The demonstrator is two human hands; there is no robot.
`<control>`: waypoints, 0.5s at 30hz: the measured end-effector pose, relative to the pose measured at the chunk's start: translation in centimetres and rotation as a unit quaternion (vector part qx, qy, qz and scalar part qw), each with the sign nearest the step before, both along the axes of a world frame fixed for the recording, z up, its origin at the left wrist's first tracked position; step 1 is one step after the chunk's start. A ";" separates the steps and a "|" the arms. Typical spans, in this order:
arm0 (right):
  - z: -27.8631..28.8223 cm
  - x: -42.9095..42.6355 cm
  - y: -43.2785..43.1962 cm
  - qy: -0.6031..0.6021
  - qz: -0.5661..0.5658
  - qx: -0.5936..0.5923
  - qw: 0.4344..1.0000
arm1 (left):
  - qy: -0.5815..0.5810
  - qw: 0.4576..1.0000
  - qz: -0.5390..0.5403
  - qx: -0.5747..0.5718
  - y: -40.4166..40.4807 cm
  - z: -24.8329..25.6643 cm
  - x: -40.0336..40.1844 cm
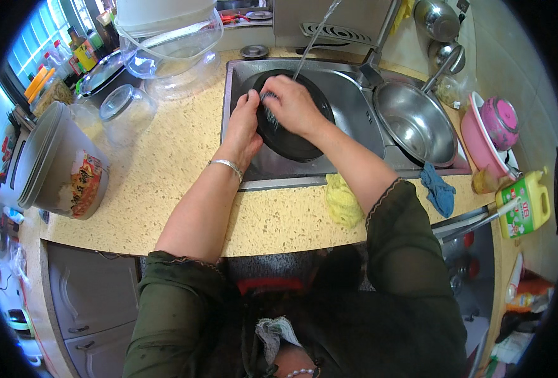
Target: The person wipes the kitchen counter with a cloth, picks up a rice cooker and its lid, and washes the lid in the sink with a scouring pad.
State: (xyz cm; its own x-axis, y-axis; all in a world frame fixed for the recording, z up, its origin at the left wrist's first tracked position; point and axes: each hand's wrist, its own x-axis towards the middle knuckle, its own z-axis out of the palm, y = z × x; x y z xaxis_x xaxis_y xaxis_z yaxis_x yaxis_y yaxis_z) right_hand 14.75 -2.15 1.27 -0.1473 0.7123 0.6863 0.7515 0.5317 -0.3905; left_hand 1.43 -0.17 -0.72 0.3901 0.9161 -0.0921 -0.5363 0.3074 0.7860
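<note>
A round black pan (297,146) sits tilted in the left basin of the stainless steel sink (354,118). My left hand (245,124) grips its left rim, the thumb lying near the top edge. Over the pan's inside, my right hand (294,105) is closed on what looks like a steel wool scrubber (270,115), mostly hidden under the fingers. A stream of water (314,40) falls into the pan just behind my right hand. Part of the pan's inside is covered by that hand and forearm.
A steel bowl (416,125) rests over the right basin. Yellow cloth (342,201) and blue cloth (438,189) lie along the front edge. Detergent jug (524,203) and pink basin (482,137) stand right; a plastic bucket (66,160) and clear jar (125,115) stand left.
</note>
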 end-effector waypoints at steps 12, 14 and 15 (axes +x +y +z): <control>-1.3 4.7 -1.8 -0.213 -0.166 -0.310 0.911 | -0.040 0.997 0.045 0.049 -0.5 2.1 -0.6; -0.4 2.5 -1.9 -0.166 -0.062 -0.302 0.937 | -0.033 0.995 0.063 0.066 0.1 1.6 -1.0; 0.1 1.4 -2.0 -0.130 -0.022 -0.295 0.946 | -0.026 0.994 0.075 0.081 0.4 1.4 -0.9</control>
State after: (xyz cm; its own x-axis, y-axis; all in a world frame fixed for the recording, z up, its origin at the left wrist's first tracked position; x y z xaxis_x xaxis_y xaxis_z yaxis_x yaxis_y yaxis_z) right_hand 16.16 -4.11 1.38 -0.2188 0.9693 0.1121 0.8794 0.2456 -0.4078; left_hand 0.49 0.19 0.67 0.2476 0.9657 0.0778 -0.6081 0.0924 0.7885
